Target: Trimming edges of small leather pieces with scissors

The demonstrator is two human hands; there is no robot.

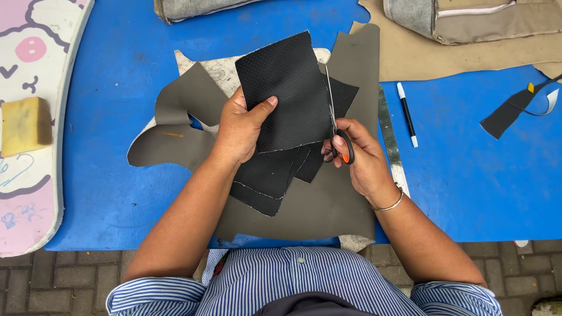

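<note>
my left hand (240,130) pinches a black perforated leather piece (287,93), thumb on top, above the grey leather sheet (328,205). my right hand (357,155) grips orange-handled scissors (336,126), blades along its right edge; the tips seem hidden against it.

Blue table (468,193) carries grey leather sheet (328,205), metal ruler (391,140), pen (407,114).

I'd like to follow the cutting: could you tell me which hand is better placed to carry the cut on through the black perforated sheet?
Probably the right hand: it grips the orange-and-black scissors, blades along the black perforated sheet. The left hand pinches the sheet.
</note>
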